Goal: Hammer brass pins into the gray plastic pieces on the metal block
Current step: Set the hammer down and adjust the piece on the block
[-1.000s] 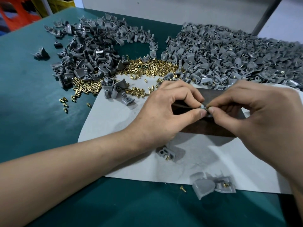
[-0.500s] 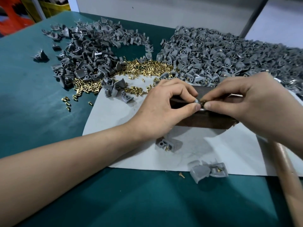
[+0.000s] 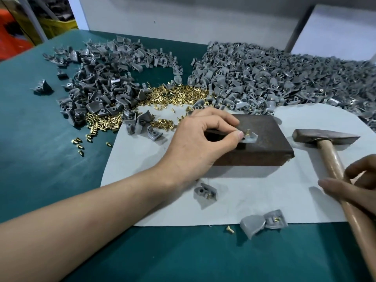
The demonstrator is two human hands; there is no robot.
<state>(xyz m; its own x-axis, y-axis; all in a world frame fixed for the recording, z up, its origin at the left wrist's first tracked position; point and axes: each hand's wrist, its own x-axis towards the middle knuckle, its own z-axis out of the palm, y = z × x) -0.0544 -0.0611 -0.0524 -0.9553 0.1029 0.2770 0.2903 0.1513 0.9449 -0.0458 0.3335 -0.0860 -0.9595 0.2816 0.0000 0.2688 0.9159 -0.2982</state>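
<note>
One hammer (image 3: 323, 136); one metal block (image 3: 270, 139)

My bare left forearm stretches in from the lower left, and my left hand (image 3: 199, 139) sits knuckles-up, thumb and forefinger pinching the gray piece (image 3: 251, 137). My right hand (image 3: 355, 185) is at the right edge, fingers curled round the hammer handle (image 3: 331, 155).

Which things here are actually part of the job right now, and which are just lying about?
In use: left hand pinching gray piece with brass pin on metal block; right hand gripping hammer.
Lying about: stray pin and two gray pieces at the sheet's near edge; yellow crate behind.
</note>
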